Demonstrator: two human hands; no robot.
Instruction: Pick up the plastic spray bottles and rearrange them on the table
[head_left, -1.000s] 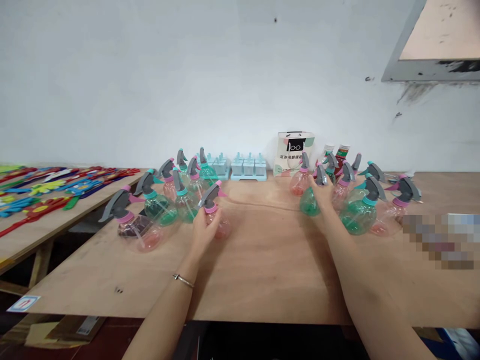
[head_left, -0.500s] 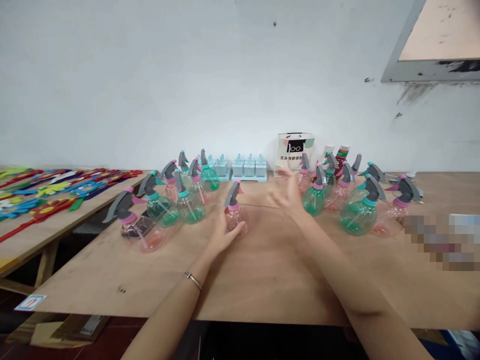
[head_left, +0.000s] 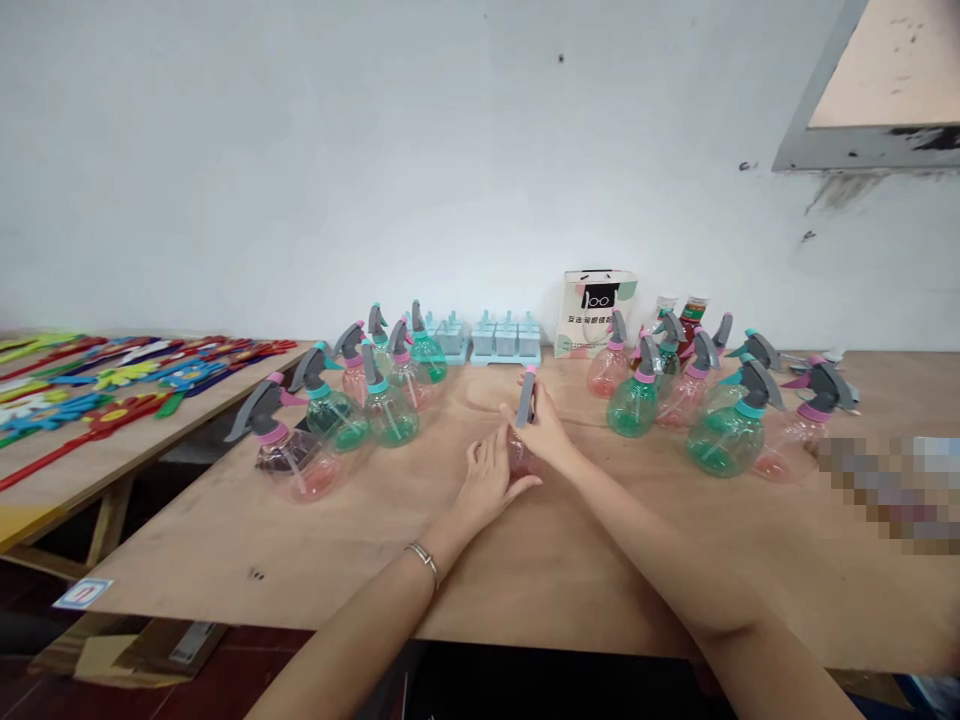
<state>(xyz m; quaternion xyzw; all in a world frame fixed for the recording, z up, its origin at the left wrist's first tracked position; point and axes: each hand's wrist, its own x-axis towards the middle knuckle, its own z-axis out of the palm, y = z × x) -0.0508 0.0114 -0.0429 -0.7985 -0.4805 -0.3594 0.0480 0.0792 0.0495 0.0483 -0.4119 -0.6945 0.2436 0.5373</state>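
A small pink spray bottle [head_left: 523, 458] with a grey and pink trigger head stands at the middle of the table, partly hidden by my hands. My right hand [head_left: 546, 428] is closed around its neck and head from the right. My left hand [head_left: 489, 478] cups the round body from the left, its thumb stretched across the front near the base. The trigger head points towards me. Closest on the left is a green spray bottle [head_left: 390, 412] with a teal collar; on the right, another green spray bottle [head_left: 632, 405] with a pink collar.
Several more pink and green spray bottles stand left and right on the wooden table [head_left: 337, 570]. Pale blue popsicle moulds [head_left: 506, 343], a paper bag [head_left: 595, 320] and a red bottle [head_left: 694, 318] stand by the wall. Colourful flower-shaped pieces [head_left: 127, 412] cover another table at left.
My right hand has come in from the right and closed on the spray bottle's head. The bottle has turned, its head now facing me. My left hand has shifted its grip on the body.
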